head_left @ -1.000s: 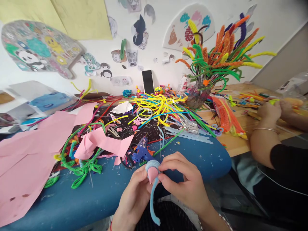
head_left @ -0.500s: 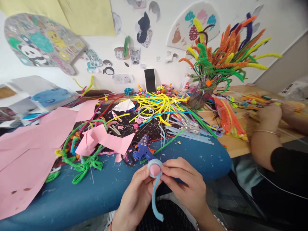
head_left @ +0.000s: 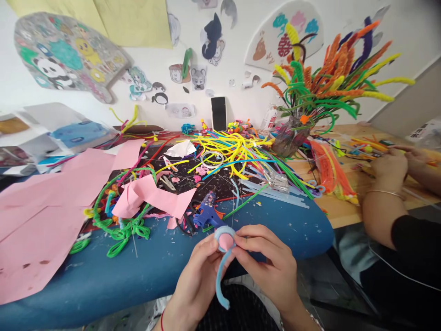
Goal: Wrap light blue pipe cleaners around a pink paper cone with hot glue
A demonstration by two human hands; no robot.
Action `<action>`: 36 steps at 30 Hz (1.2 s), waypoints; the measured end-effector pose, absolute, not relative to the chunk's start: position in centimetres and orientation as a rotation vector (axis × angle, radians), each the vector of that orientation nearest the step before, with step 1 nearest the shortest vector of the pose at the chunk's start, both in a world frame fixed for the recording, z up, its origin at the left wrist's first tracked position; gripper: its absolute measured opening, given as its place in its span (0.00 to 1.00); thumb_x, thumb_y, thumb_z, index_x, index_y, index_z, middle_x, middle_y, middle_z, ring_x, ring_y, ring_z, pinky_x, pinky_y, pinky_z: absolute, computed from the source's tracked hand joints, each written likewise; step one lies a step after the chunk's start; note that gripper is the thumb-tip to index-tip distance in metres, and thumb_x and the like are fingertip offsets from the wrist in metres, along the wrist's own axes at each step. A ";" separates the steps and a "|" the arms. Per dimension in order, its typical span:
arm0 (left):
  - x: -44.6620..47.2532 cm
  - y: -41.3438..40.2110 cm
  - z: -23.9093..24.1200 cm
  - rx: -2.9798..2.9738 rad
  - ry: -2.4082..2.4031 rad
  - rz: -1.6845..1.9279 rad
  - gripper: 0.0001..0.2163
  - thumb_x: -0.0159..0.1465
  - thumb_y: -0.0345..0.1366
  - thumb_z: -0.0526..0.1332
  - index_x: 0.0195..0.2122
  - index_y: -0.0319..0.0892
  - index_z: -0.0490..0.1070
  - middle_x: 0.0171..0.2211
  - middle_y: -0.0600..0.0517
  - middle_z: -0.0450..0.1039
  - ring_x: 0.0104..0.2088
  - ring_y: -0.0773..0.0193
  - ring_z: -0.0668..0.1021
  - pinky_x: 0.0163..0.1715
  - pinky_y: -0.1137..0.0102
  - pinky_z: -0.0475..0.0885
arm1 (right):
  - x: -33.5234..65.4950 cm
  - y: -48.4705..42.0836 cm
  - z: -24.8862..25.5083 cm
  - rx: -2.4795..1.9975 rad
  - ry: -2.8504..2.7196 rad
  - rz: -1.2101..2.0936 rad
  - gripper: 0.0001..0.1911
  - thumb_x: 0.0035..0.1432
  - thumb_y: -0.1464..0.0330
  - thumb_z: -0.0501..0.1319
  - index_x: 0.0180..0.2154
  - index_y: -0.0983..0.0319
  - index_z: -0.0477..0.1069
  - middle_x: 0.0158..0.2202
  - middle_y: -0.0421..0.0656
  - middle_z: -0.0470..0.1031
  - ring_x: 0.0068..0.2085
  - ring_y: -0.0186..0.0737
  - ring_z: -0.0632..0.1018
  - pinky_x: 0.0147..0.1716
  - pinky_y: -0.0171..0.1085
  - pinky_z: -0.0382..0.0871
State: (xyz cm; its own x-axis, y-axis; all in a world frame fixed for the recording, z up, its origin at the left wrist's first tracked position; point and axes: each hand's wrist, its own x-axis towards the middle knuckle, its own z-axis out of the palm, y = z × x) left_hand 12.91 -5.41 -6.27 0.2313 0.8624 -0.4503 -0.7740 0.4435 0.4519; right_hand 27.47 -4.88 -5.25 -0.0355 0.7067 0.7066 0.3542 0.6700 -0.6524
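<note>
A light blue pipe cleaner is coiled into a ring around a small pink cone-shaped piece, and its loose end hangs down in a curve. My left hand pinches the ring from the left between thumb and fingers. From the right, my right hand grips the coil's edge with thumb and fingertips. Both hands are closed on this one piece, close to my lap and just in front of the table edge. Right behind it lies a blue glue gun.
Pink paper sheets cover the left side, beside a looped green pipe cleaner. Yellow pipe cleaners pile up mid-table. A phone leans on the wall. Right of it stands a vase of fuzzy stems. Another person's arm rests at right.
The table scene has shifted slightly right in view. The pipe cleaner's loose end has swung a little left and up. Both hands keep their hold on the coil.
</note>
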 end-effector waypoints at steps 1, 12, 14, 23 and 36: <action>12.9 -5.5 -6.4 0.135 0.723 1.130 0.13 0.45 0.37 0.82 0.30 0.42 0.86 0.32 0.51 0.86 0.35 0.65 0.84 0.37 0.78 0.80 | 27.4 -4.9 -5.3 -0.881 -1.644 0.341 0.05 0.61 0.76 0.68 0.36 0.60 0.80 0.37 0.40 0.82 0.37 0.32 0.83 0.41 0.29 0.78; 13.9 -6.4 -6.3 0.058 0.742 1.168 0.13 0.43 0.39 0.83 0.27 0.42 0.85 0.32 0.52 0.85 0.34 0.65 0.83 0.37 0.74 0.80 | 26.8 -5.3 -6.9 -0.898 -1.627 0.128 0.09 0.61 0.79 0.66 0.41 0.60 0.78 0.38 0.44 0.83 0.37 0.36 0.83 0.39 0.34 0.79; 14.1 -6.4 -6.2 0.042 0.760 1.182 0.15 0.41 0.39 0.83 0.27 0.42 0.85 0.32 0.51 0.85 0.35 0.63 0.83 0.37 0.73 0.80 | 26.6 -5.3 -7.0 -0.912 -1.616 0.086 0.09 0.60 0.79 0.66 0.40 0.61 0.78 0.38 0.44 0.83 0.36 0.37 0.83 0.38 0.34 0.79; 14.5 -6.5 -6.0 0.124 0.702 1.160 0.13 0.46 0.41 0.81 0.31 0.42 0.86 0.31 0.51 0.83 0.33 0.63 0.81 0.36 0.71 0.78 | 26.0 -5.8 -6.4 -0.984 -1.539 0.115 0.08 0.58 0.78 0.65 0.36 0.61 0.77 0.34 0.42 0.82 0.33 0.35 0.83 0.33 0.30 0.80; 14.8 -6.3 -6.3 0.526 0.752 1.387 0.22 0.47 0.43 0.81 0.39 0.44 0.76 0.30 0.55 0.76 0.32 0.65 0.77 0.35 0.74 0.73 | 26.4 -6.4 -8.5 -0.861 -1.539 0.357 0.31 0.55 0.77 0.66 0.60 0.57 0.69 0.55 0.50 0.78 0.56 0.45 0.80 0.54 0.41 0.79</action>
State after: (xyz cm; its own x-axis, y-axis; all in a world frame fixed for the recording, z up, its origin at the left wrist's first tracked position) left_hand 14.76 -6.30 -6.34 0.0170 0.9866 -0.1621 -0.6742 0.1310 0.7269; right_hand 26.42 -6.42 -8.52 0.0540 0.6956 0.7164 0.3089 0.6706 -0.6745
